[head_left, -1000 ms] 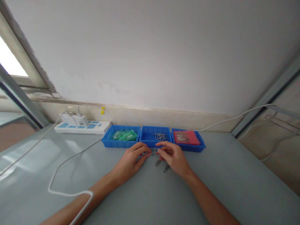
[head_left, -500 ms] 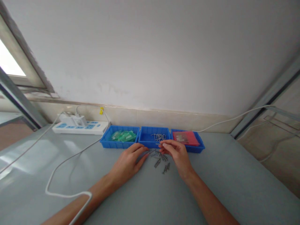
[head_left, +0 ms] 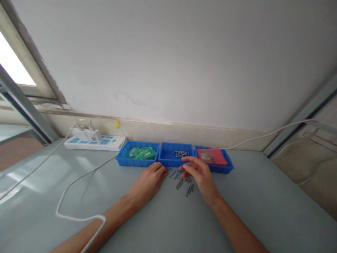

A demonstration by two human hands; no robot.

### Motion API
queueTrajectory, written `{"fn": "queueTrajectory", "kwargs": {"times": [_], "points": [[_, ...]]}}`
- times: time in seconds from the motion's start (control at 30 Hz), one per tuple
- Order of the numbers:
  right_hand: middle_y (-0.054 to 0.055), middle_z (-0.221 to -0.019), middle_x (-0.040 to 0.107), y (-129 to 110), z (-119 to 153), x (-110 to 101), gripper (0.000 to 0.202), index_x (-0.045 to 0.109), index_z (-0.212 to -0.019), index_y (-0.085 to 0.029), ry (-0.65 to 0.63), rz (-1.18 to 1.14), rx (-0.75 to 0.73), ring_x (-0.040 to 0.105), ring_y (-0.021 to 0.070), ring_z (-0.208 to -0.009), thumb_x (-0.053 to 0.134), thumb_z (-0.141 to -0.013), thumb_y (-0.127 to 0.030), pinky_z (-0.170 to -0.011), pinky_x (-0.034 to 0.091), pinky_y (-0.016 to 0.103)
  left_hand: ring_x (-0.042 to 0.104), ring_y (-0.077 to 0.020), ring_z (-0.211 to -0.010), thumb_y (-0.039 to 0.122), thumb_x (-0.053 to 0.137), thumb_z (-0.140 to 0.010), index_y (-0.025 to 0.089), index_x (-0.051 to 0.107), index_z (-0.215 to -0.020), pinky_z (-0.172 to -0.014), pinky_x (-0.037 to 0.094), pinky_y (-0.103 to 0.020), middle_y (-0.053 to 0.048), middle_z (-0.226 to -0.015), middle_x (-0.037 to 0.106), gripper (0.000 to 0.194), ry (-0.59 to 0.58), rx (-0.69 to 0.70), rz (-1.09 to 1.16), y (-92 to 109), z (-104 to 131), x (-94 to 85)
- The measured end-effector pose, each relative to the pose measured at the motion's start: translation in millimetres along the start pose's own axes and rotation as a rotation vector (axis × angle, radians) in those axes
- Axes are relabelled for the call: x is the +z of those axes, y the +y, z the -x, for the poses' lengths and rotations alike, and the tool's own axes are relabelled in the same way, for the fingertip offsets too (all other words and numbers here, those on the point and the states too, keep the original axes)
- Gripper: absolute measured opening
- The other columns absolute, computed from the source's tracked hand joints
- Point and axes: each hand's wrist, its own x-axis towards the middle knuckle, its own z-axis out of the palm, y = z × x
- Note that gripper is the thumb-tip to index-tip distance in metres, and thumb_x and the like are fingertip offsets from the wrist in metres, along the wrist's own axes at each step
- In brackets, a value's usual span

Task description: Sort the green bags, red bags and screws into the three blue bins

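Note:
Several metal screws (head_left: 179,184) lie loose on the grey table in front of the middle blue tray (head_left: 168,163); more screws (head_left: 181,154) are inside that tray. My left hand (head_left: 152,178) rests on the table at the left edge of the loose pile, its fingers drawn together; whatever they may hold is hidden. Over the right side of the pile is my right hand (head_left: 198,175), thumb and forefinger apart, with nothing visible between them. Its fingers cover part of the pile and the tray's front right corner.
The left blue tray (head_left: 137,163) holds green packets (head_left: 142,153); the right blue tray (head_left: 229,165) has a red packet (head_left: 214,156). A white power strip (head_left: 110,143) lies at the back left. A white cable (head_left: 76,219) crosses over my left forearm.
The thin screw in my right fingers is no longer seen there, and that hand's fingers have parted. My left thumb and fingers have closed together. The view has shifted slightly.

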Motion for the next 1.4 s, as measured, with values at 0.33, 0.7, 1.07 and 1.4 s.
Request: {"fn": "queueTrajectory", "kwargs": {"times": [0.33,0.7,1.07,1.4], "points": [[0.005,-0.071,0.074,8.2,1.0,5.4,0.028,0.077,-0.083,-0.017,-0.166,0.089,0.06,0.066,0.0156,-0.057,0.07,-0.081,-0.045,-0.055,0.052,0.027,0.066,-0.0175,-0.089,0.022,0.046,-0.105,0.018,0.066,-0.104,-0.083,0.055,-0.028,-0.005,-0.099,0.066,0.02,0.111,0.11,0.169,15.2,2.9,-8.2],[0.008,-0.107,0.078,0.1,-4.7,-4.2,0.055,0.065,-0.127,-0.025,0.065,-0.198,0.033,0.074,0.0217,-0.083,0.079,-0.074,-0.035,-0.076,0.056,0.036,0.065,-0.0253,-0.097,0.013,0.048,-0.1,0.015,0.07,-0.104,-0.087,0.058,-0.039,-0.01,-0.102,0.068,0.022,-0.091,0.012,-0.151,2.3,0.3,0.6],[0.002,-0.066,0.069,2.7,5.3,5.2,0.021,0.076,-0.089,-0.019,-0.032,0.255,-0.027,0.062,0.0157,-0.056,0.069,-0.081,-0.037,-0.055,0.051,0.028,0.066,-0.0182,-0.092,0.02,0.044,-0.103,0.02,0.064,-0.104,-0.084,0.056,-0.029,-0.006,-0.101,0.067,0.02,0.098,0.03,0.125,9.5,1.8,-5.7],[0.005,-0.074,0.076,4.6,-0.7,6.0,0.031,0.078,-0.083,-0.018,-0.137,-0.052,0.144,0.069,0.017,-0.064,0.077,-0.075,-0.048,-0.064,0.056,0.03,0.068,-0.0167,-0.091,0.021,0.049,-0.102,0.02,0.068,-0.101,-0.085,0.057,-0.027,-0.006,-0.098,0.07,0.019,0.176,0.034,0.324,23.0,0.0,-5.5]]}}
